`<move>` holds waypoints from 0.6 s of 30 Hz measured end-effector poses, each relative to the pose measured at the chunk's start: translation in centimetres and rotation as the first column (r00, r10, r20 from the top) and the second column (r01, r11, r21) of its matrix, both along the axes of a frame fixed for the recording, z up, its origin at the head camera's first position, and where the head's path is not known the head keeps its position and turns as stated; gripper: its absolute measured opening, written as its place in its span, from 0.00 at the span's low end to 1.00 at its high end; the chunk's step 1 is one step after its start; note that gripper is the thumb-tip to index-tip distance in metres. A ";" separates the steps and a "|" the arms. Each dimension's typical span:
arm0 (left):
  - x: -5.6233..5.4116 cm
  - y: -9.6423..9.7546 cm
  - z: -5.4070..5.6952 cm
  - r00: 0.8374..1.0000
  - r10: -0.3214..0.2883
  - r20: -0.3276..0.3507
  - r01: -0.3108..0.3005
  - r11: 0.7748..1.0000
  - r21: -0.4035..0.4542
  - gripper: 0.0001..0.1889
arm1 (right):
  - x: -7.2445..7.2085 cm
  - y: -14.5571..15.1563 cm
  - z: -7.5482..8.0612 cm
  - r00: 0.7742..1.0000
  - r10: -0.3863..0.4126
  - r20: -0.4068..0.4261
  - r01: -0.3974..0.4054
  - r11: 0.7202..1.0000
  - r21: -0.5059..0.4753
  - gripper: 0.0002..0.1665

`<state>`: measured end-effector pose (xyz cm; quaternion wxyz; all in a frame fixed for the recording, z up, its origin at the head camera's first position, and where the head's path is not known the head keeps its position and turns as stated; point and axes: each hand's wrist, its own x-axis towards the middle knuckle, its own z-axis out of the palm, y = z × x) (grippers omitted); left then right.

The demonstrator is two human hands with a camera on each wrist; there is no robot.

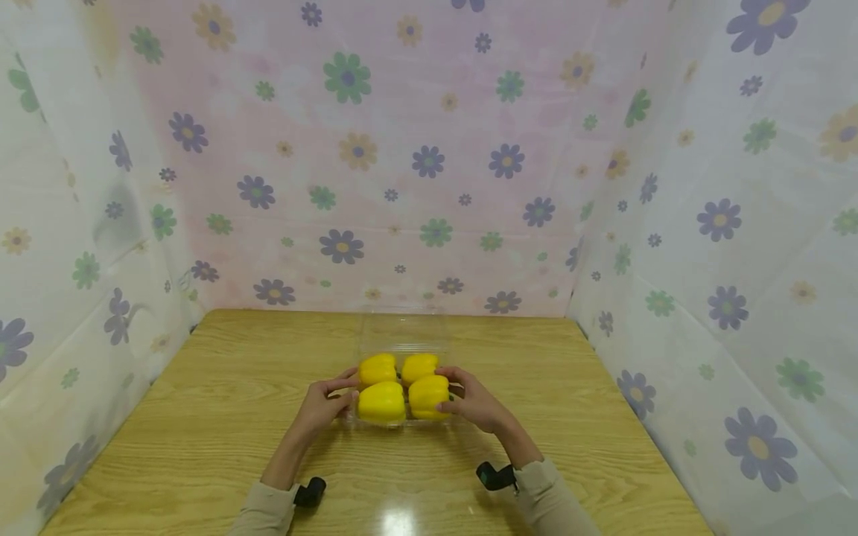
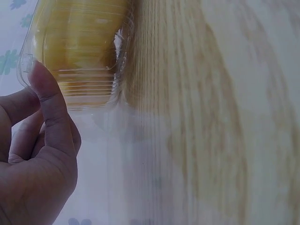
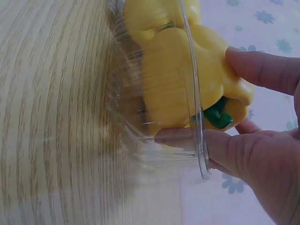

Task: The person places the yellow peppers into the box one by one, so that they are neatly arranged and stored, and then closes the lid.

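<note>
Several yellow bell peppers sit in two rows in a clear plastic container (image 2: 91, 89), whose hinged lid (image 1: 402, 331) stands open at the back. On the left side, my left hand (image 1: 324, 406) pinches the container's rim between thumb and fingers, beside the front-left bell pepper (image 1: 381, 403). My right hand (image 1: 474, 403) holds the front-right bell pepper (image 1: 429, 397), its thumb on the pepper and a finger reaching inside the container wall. A green stem (image 3: 218, 115) on that pepper points toward the right palm. Behind are the back-left bell pepper (image 1: 378, 370) and back-right bell pepper (image 1: 420, 365).
The container rests on a wood-grain table (image 1: 268, 342). Flower-patterned sheets (image 1: 402, 149) hang behind the table and along both sides. Each wrist carries a small black camera (image 1: 496, 476) near the sleeve cuff.
</note>
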<state>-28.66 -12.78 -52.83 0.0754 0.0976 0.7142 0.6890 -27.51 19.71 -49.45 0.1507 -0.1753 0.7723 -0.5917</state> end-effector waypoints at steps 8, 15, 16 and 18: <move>0.0 0.0 0.1 1.000 -0.009 0.006 0.009 1.000 0.008 0.19 | 0.0 0.1 0.4 1.000 0.016 0.015 -0.016 1.000 0.025 0.36; -0.1 0.0 -0.1 1.000 0.005 -0.005 -0.005 1.000 -0.005 0.18 | -0.1 -0.1 0.7 1.000 0.007 0.007 -0.008 0.998 0.057 0.34; -0.1 0.0 -0.2 1.000 0.004 -0.012 -0.004 1.000 -0.009 0.18 | -0.1 -0.2 0.7 1.000 0.007 0.003 -0.007 0.998 0.060 0.33; -0.1 0.0 -0.2 1.000 0.007 -0.015 -0.007 1.000 -0.009 0.18 | 0.0 -0.2 0.7 1.000 0.002 -0.004 -0.002 0.998 0.070 0.31</move>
